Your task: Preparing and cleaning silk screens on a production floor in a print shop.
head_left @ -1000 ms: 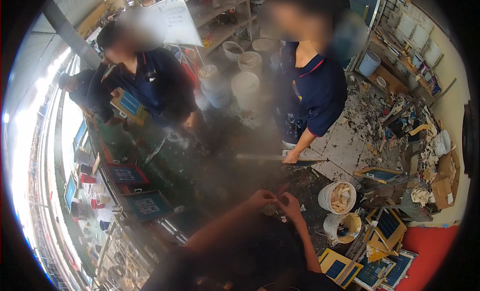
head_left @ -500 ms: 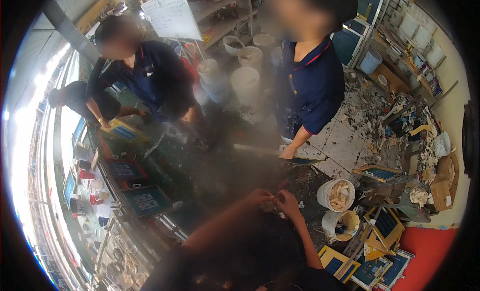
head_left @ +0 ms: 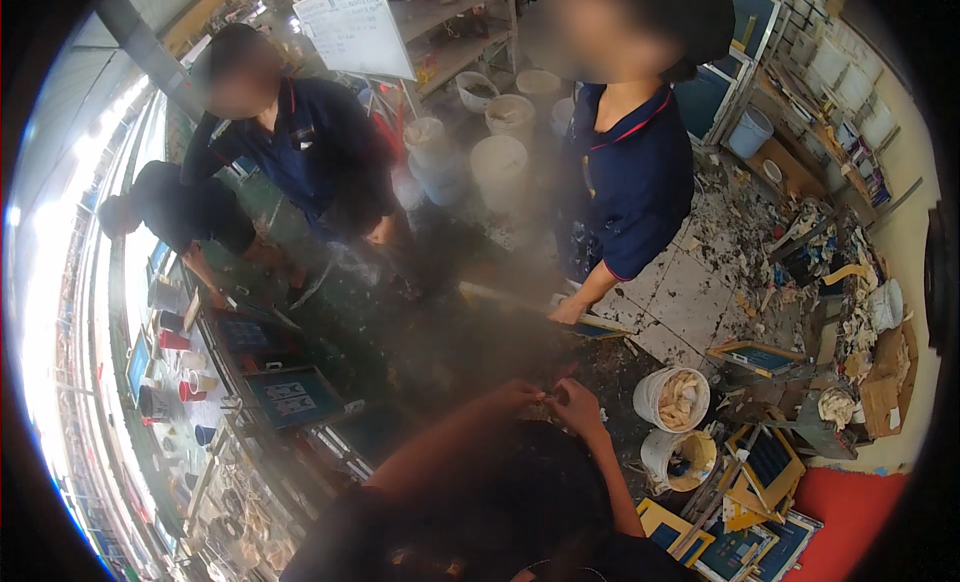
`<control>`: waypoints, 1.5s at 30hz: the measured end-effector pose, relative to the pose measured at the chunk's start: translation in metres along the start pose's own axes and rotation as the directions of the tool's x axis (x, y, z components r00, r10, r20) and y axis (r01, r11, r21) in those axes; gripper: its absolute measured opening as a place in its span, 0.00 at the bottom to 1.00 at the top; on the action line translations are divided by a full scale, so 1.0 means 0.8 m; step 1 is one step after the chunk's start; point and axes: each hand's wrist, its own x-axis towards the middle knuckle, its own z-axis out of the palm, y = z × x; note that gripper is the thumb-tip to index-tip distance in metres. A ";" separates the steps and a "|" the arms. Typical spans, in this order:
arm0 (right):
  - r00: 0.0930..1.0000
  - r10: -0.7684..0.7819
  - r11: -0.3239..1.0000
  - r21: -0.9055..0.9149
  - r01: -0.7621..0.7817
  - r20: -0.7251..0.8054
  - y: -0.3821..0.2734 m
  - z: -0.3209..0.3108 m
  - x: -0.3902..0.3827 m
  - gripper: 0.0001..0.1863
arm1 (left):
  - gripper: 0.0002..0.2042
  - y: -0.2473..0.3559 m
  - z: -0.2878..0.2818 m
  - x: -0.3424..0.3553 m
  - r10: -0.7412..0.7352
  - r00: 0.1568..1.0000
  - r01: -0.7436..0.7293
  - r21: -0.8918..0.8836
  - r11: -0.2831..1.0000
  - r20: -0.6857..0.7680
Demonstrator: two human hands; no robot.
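Note:
Low in the middle, in front of my dark clothing, my left hand [head_left: 521, 395] and my right hand [head_left: 574, 406] meet with their fingertips close together. Both are closed in a pinch. Whatever sits between the fingers is too small and hazy to name. Right of my hands, on the floor, stands a white bucket [head_left: 646, 400] with crumpled pale cloth or scraps in it. A second stained bucket [head_left: 655, 448] is just below that one.
Ahead, a co-worker in navy [head_left: 635, 182] holds a screen frame [head_left: 601, 329]. Another co-worker [head_left: 335, 157] stands left; a third person [head_left: 190, 210] bends over there. Frames [head_left: 768, 457] are stacked lower right. Cups [head_left: 172, 340] line the left bench. Litter covers the right floor.
My hands stay together in nearly the same place. At the left, the yellow-edged frame has gone from sight, and the bending person's arm reaches lower. The whole view has shifted slightly.

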 end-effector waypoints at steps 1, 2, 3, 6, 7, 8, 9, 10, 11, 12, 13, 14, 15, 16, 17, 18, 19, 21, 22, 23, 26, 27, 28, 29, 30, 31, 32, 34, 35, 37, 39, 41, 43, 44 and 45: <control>1.000 -0.005 1.000 -0.002 0.005 0.002 0.000 0.000 0.003 0.15 | 0.21 0.003 -0.001 0.000 -0.002 1.000 0.002 0.004 1.000 -0.002; 0.999 -0.036 0.999 -0.001 0.036 -0.035 0.000 0.001 0.005 0.15 | 0.21 0.006 -0.002 -0.002 0.001 1.000 -0.001 0.001 1.000 -0.008; 0.995 -0.070 0.998 -0.001 0.071 -0.071 0.000 0.002 0.008 0.16 | 0.21 0.008 -0.003 -0.004 0.013 1.000 -0.013 -0.038 0.999 -0.011; 0.995 -0.088 0.996 0.019 0.089 -0.041 -0.009 0.001 0.021 0.17 | 0.21 -0.014 -0.014 0.008 0.034 0.998 -0.039 -0.080 0.996 -0.058; 0.993 -0.101 0.994 0.034 0.104 -0.067 -0.009 0.001 0.023 0.17 | 0.21 -0.024 -0.020 0.015 0.037 0.996 -0.043 -0.071 0.997 -0.079; 0.989 -0.118 0.991 0.052 0.123 -0.091 -0.003 0.004 0.023 0.18 | 0.20 -0.015 -0.017 0.009 0.097 0.993 -0.100 -0.042 0.994 -0.071; 0.992 -0.095 0.993 0.066 0.100 -0.087 0.010 0.009 0.020 0.17 | 0.20 -0.002 -0.009 0.003 0.154 0.986 -0.156 -0.012 0.988 -0.069; 0.994 -0.075 0.994 0.075 0.081 -0.082 0.020 0.013 0.018 0.16 | 0.19 0.003 -0.004 0.004 0.172 0.982 -0.173 0.003 0.985 -0.078; 0.997 -0.051 0.994 0.093 0.057 -0.065 0.018 0.014 0.017 0.14 | 0.19 0.002 -0.003 0.005 0.189 0.978 -0.189 0.016 0.982 -0.092; 0.999 -0.026 0.994 0.105 0.031 -0.048 0.013 0.013 0.019 0.12 | 0.19 -0.005 -0.008 0.004 0.202 0.966 -0.205 0.001 0.979 -0.160; 0.998 -0.065 0.992 0.105 0.068 -0.025 0.011 0.017 0.022 0.12 | 0.18 -0.004 -0.009 0.005 0.158 0.977 -0.170 -0.074 0.983 -0.144; 0.997 -0.078 0.991 0.111 0.079 -0.017 0.008 0.021 0.025 0.11 | 0.17 -0.006 -0.013 0.003 0.119 0.986 -0.136 -0.149 0.979 -0.118; 0.997 -0.074 0.990 0.119 0.076 -0.020 0.009 0.023 0.027 0.11 | 0.17 -0.004 -0.015 -0.002 0.124 0.983 -0.144 -0.151 0.978 -0.139; 0.996 -0.090 0.989 0.120 0.091 -0.012 0.010 0.027 0.033 0.11 | 0.17 -0.004 -0.017 -0.009 0.117 0.983 -0.135 -0.122 0.983 -0.144; 0.993 -0.115 0.983 0.144 0.115 -0.006 0.010 0.031 0.040 0.11 | 0.17 -0.004 -0.019 -0.014 0.110 0.983 -0.125 -0.093 0.988 -0.147; 0.991 -0.133 0.977 0.168 0.132 -0.004 0.009 0.034 0.042 0.11 | 0.17 -0.003 -0.021 -0.019 0.111 0.982 -0.127 -0.095 0.987 -0.155; 0.990 -0.140 0.976 0.169 0.138 -0.001 0.007 0.035 0.044 0.11 | 0.17 -0.003 -0.025 -0.022 0.113 0.981 -0.128 -0.089 0.988 -0.157; 0.989 -0.150 0.962 0.230 0.144 0.011 0.005 0.038 0.048 0.12 | 0.17 -0.004 -0.030 -0.028 0.115 0.980 -0.130 -0.085 0.988 -0.165; 0.988 -0.155 0.961 0.232 0.148 0.012 0.002 0.038 0.050 0.12 | 0.17 -0.003 -0.032 -0.032 0.131 0.978 -0.145 -0.081 0.986 -0.161; 0.989 -0.142 0.946 0.299 0.123 0.040 -0.002 0.038 0.052 0.12 | 0.17 -0.003 -0.034 -0.036 0.146 0.977 -0.160 -0.078 0.984 -0.158; 0.989 -0.124 0.913 0.399 0.083 0.077 -0.005 0.044 0.058 0.12 | 0.18 0.002 -0.042 -0.045 0.115 0.980 -0.122 -0.035 0.992 -0.161; 0.990 -0.113 0.899 0.432 0.068 0.080 -0.004 0.046 0.059 0.12 | 0.18 0.004 -0.042 -0.048 0.115 0.980 -0.121 -0.033 0.992 -0.162; 0.990 -0.115 0.899 0.433 0.068 0.083 -0.008 0.046 0.059 0.12 | 0.18 0.002 -0.043 -0.049 0.121 0.980 -0.136 -0.086 0.987 -0.156; 0.990 -0.100 0.885 0.464 0.044 0.097 -0.011 0.045 0.060 0.12 | 0.18 -0.001 -0.045 -0.050 0.129 0.980 -0.150 -0.137 0.979 -0.152; 0.990 -0.087 0.869 0.494 0.021 0.111 -0.015 0.045 0.061 0.12 | 0.18 -0.002 -0.048 -0.052 0.129 0.979 -0.150 -0.137 0.979 -0.155; 0.990 -0.090 0.868 0.496 0.023 0.111 -0.014 0.047 0.062 0.12 | 0.17 -0.001 -0.049 -0.055 0.131 0.981 -0.151 -0.143 0.978 -0.140; 0.988 -0.111 0.874 0.484 0.047 0.103 -0.011 0.050 0.064 0.12 | 0.17 0.001 -0.051 -0.058 0.134 0.983 -0.152 -0.148 0.977 -0.124; 0.987 -0.136 0.877 0.475 0.077 0.091 -0.003 0.058 0.066 0.12 | 0.17 0.005 -0.053 -0.065 0.123 0.983 -0.138 -0.103 0.985 -0.136; 0.987 -0.130 0.879 0.473 0.068 0.099 0.000 0.062 0.066 0.12 | 0.17 0.002 -0.055 -0.063 0.116 0.983 -0.125 -0.060 0.990 -0.141; 0.986 -0.129 0.879 0.472 0.065 0.105 -0.003 0.066 0.070 0.12 | 0.18 -0.004 -0.060 -0.062 0.135 0.981 -0.141 -0.040 0.989 -0.141; 0.986 -0.119 0.873 0.486 0.047 0.119 -0.013 0.067 0.070 0.12 | 0.18 -0.009 -0.068 -0.063 0.150 0.978 -0.155 -0.021 0.988 -0.145; 0.987 -0.121 0.877 0.477 0.056 0.107 -0.018 0.068 0.070 0.12 | 0.18 -0.008 -0.070 -0.066 0.124 0.983 -0.133 -0.057 0.990 -0.139; 0.987 -0.126 0.882 0.467 0.066 0.098 -0.026 0.067 0.070 0.12 | 0.18 -0.009 -0.075 -0.067 0.149 0.979 -0.155 -0.040 0.987 -0.137; 0.987 -0.131 0.886 0.458 0.073 0.096 -0.033 0.066 0.070 0.12 | 0.18 -0.013 -0.078 -0.067 0.174 0.975 -0.179 -0.027 0.983 -0.139; 0.986 -0.137 0.890 0.449 0.081 0.093 -0.038 0.066 0.070 0.12 | 0.18 -0.016 -0.082 -0.068 0.175 0.974 -0.180 -0.025 0.983 -0.141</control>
